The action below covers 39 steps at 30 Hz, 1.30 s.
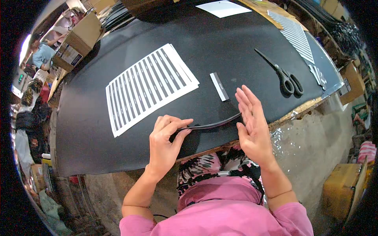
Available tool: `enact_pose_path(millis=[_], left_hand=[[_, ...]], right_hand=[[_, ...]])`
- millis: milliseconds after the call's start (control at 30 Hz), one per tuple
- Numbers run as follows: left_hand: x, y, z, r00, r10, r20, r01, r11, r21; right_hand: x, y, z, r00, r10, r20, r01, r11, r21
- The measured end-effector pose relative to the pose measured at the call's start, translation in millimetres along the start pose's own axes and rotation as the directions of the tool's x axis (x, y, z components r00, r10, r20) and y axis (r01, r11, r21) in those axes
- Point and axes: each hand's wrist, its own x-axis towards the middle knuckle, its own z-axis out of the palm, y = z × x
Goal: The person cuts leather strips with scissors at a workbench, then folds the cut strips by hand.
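My left hand (166,138) pinches the left end of a thin black strip (214,124) that curves just above the black table (220,39) near its front edge. My right hand (252,124) is held flat with fingers straight and together, its palm against the strip's right end. A small black label (219,86) with a white edge lies just beyond the strip. A stack of white sheets printed with black striped labels (149,87) lies to the left of it.
Black scissors (283,74) lie at the right of the table. More striped sheets (295,33) and a white paper (223,8) lie at the far side. Cardboard boxes (78,39) stand at the far left, a yellow box (342,188) on the floor at right. A person sits far left.
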Motion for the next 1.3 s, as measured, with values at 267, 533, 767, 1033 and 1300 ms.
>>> enact_pose_path(millis=[267,533,767,1033,1300], left_hand=[[-1,-2,2,1.0,0.008,-0.022,-0.007,1.0,0.022],[-3,-7,5,0.997,0.054,-0.046,-0.053,0.998,0.038],[-2,-7,3,0.996,0.083,-0.016,-0.082,0.994,0.073],[-3,-7,2,0.999,0.051,-0.012,-0.05,0.996,0.076],[-15,-23,-10,0.99,-0.129,0.048,0.137,0.89,-0.435]], right_hand=[[1,-3,-5,0.989,-0.144,0.02,0.141,0.912,-0.386],[-2,4,-14,0.934,-0.222,0.28,0.357,0.537,-0.764],[3,1,-12,0.913,-0.263,0.313,0.406,0.498,-0.767],[14,6,-10,0.915,-0.365,0.171,0.392,0.709,-0.586],[16,1,-5,0.938,-0.316,0.145,0.341,0.759,-0.554]])
